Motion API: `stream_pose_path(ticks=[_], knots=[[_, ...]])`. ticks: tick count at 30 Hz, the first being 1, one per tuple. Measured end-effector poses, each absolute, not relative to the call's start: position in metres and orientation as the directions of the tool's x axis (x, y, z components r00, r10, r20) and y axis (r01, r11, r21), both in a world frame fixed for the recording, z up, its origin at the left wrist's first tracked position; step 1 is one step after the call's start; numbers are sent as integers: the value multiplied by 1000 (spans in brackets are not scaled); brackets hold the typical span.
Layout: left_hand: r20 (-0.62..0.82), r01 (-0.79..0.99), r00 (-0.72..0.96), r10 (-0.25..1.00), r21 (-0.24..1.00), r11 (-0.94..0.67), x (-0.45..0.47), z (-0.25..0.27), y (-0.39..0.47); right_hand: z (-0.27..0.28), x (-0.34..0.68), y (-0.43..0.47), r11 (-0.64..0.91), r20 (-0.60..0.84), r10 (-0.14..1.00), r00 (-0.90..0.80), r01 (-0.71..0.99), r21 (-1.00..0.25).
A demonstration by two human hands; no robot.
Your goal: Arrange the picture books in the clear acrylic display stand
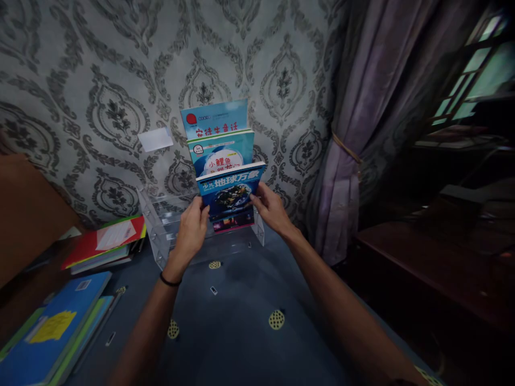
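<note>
Both my hands grip a dark blue magazine [231,195] with a globe on its cover, held upright at the front of a clear acrylic tiered rack [155,236]. My left hand [192,228] has its fingers round the left edge, with a black band at the wrist. On the right edge, my right hand [271,206] pinches the cover with its thumb in front. Behind it a teal book [221,153] stands in a higher tier, and a light blue book [215,118] rises at the back. The magazine's lower edge is close to the front tier; whether it touches is unclear.
Left of the rack lies a stack topped by a red folder [107,241]. Nearer me is another stack with a blue book [60,324] on top. A brown box [32,214] stands far left. Purple curtain [341,145] hangs at right, and patterned wallpaper [281,69] covers the wall behind.
</note>
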State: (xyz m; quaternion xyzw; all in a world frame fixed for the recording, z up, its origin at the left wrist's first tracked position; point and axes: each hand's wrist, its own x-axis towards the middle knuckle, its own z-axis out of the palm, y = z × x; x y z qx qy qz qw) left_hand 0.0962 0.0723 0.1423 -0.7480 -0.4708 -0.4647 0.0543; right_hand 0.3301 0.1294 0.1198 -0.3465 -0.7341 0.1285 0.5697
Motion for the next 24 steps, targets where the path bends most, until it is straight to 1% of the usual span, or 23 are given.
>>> stream_pose_path(ticks=[2,7,10,16,21,24], knots=[[727,759,121,676,372,-535,97,139,76,119,333,131,730,746,654,-126,362,-579],[682,761,78,727,431,-485,101,131,83,119,338,134,700,781,616,-100,525,-485],[656,783,46,753,444,-435,104,128,85,117,337,135,682,783,616,-92,559,-471],[591,909,5,807,333,-249,113,125,84,112,332,134,624,761,646,-58,614,-484],[475,961,-32,879,257,-104,124,135,77,106,331,135,586,772,634,-43,678,-444],[447,979,-25,894,190,-67,128,140,73,104,331,137,563,771,635,-43,710,-424]])
